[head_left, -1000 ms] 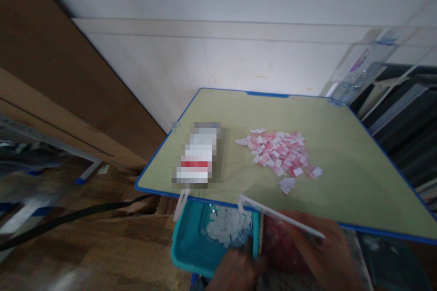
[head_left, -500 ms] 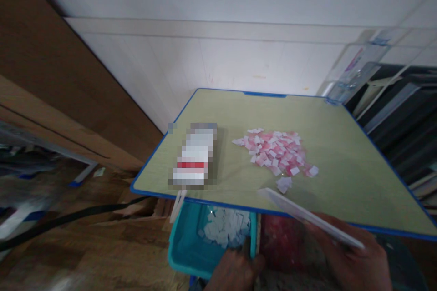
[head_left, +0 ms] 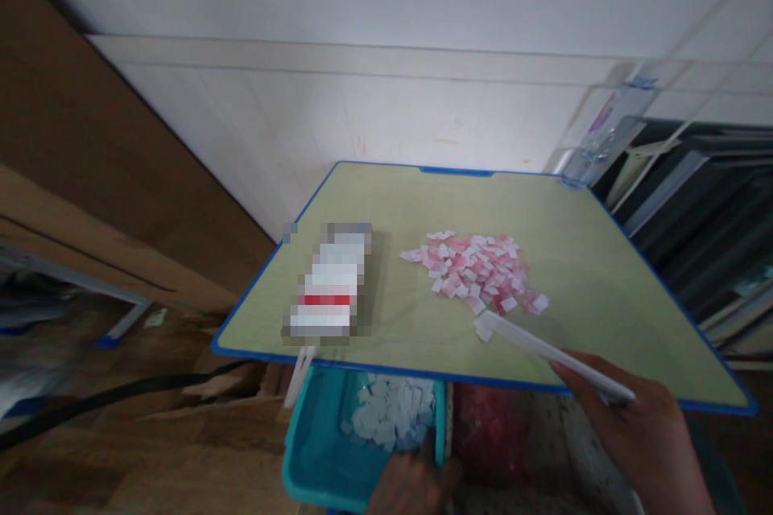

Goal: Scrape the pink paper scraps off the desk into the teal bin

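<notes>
A flat white plastic strip, tip lowered against the pink-and-white paper scraps, is gripped by the right hand; the teal plastic bin, lower centre, is clasped by the left hand.

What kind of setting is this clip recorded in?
Probably a small workshop or storage corner used for hand sorting. A blue-edged desk against a plain wall carries a pile of pink and white paper bits, a teal bin of white bits sits below, and cardboard leans alongside.
</notes>
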Demonstrator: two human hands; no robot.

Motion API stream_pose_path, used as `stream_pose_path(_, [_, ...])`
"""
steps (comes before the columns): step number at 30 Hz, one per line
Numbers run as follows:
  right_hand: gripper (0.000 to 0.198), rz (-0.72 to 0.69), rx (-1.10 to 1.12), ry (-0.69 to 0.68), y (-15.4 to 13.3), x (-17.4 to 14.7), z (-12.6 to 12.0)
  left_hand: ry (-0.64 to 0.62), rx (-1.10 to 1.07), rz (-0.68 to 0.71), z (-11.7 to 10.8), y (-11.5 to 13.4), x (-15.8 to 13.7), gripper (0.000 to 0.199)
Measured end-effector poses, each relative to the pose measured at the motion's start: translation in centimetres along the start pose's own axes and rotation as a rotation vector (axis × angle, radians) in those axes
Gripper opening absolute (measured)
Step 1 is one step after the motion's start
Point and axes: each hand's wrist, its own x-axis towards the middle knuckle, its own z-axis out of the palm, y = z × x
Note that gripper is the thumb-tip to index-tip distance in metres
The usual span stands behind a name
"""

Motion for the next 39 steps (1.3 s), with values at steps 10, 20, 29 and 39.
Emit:
stream_pose_path(10, [0.028,-0.349,-0.084,-0.349,-2.3,4.5,0.9,0.083,0.018,0.018,0.4,-0.1,-0.2,0.033])
stream_pose_path(20, [0.033,-0.383,-0.101,-0.402,-3.6,4.2,1.5,0.082,0.014,0.029,0.5,0.0,-0.1,0.032])
stream_pose_path(29, [0.035,-0.352,-0.038,-0.389,-4.0,4.1,2.8,0.081,0.029,0.032,0.7,-0.1,-0.2,0.021])
stream_pose_path(39, [0.023,-0.214,0.086,-0.228,-4.4,2.7,1.8,0.088,-0.015,0.037,0.6,-0.1,-0.3,0.021])
